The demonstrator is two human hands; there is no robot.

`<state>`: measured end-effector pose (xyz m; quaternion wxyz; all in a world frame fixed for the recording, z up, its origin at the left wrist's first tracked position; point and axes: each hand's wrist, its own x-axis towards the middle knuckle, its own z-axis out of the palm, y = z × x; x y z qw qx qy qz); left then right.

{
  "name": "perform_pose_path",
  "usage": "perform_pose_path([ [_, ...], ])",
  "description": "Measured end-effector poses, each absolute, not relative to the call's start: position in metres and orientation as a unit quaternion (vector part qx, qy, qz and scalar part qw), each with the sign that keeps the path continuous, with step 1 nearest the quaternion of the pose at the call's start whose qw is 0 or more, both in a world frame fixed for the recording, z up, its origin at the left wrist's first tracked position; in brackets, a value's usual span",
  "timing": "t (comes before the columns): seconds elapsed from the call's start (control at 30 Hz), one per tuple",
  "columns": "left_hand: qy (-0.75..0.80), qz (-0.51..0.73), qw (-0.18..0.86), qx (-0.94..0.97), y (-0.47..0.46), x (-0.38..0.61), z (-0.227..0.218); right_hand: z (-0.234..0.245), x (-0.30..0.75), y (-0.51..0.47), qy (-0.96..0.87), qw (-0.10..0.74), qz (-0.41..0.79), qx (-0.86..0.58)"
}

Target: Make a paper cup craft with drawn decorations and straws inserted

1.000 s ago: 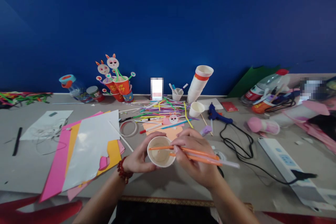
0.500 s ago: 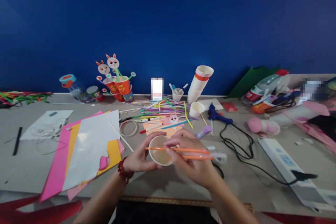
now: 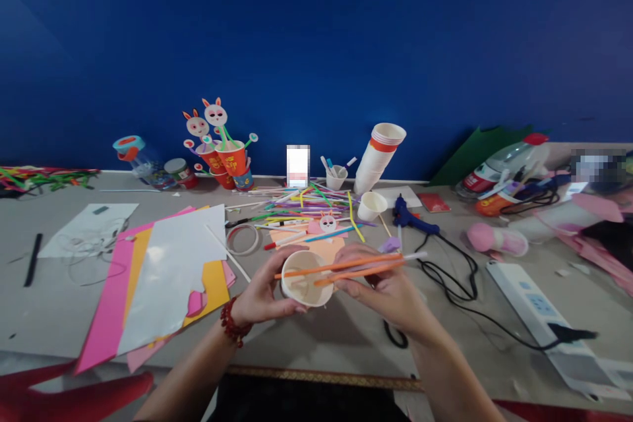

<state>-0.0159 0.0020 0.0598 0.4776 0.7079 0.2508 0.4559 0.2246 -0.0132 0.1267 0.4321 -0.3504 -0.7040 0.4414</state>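
Observation:
My left hand (image 3: 262,290) is wrapped round a white paper cup (image 3: 307,303), its open mouth tilted toward me. My right hand (image 3: 380,283) is closed on thin orange strips (image 3: 361,264) with a pale tip at their right end; I cannot tell their exact kind. One strip lies across the cup's mouth, and another ends close to its right rim. Just beyond the cup are a rabbit-face cutout (image 3: 328,221), orange paper (image 3: 321,249) and a pile of coloured sticks (image 3: 316,201).
Coloured sheets (image 3: 163,277) and a tape roll (image 3: 242,239) lie left. Behind stand red cups with rabbit faces (image 3: 232,159), a marker cup (image 3: 336,178) and stacked cups (image 3: 374,161). To the right are a blue glue gun (image 3: 413,219), its black cord, a power strip (image 3: 539,316) and a bottle (image 3: 499,165).
The right hand has shifted slightly up and to the right, and the orange strips have tilted and spread apart. The left hand still holds the cup in nearly the same place.

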Motion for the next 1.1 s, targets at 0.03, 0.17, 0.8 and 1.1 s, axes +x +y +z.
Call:
perform_pose_path([
  [0.03, 0.244, 0.455, 0.476, 0.711, 0.002, -0.016, 0.06, 0.125, 0.224, -0.014, -0.688, 0.441, 0.453, -0.356],
  [0.17, 0.268, 0.427, 0.455, 0.734, 0.001, -0.014, 0.061, 0.124, 0.223, -0.018, -0.673, 0.425, 0.46, -0.393],
  [0.8, 0.238, 0.43, 0.49, 0.719, 0.004, -0.013, 0.063, 0.162, 0.225, -0.007, -0.883, 0.233, 0.223, -0.341],
  [1.1, 0.241, 0.442, 0.486, 0.714, 0.006, -0.014, 0.067, 0.167, 0.219, -0.005, -0.879, 0.226, 0.252, -0.335],
])
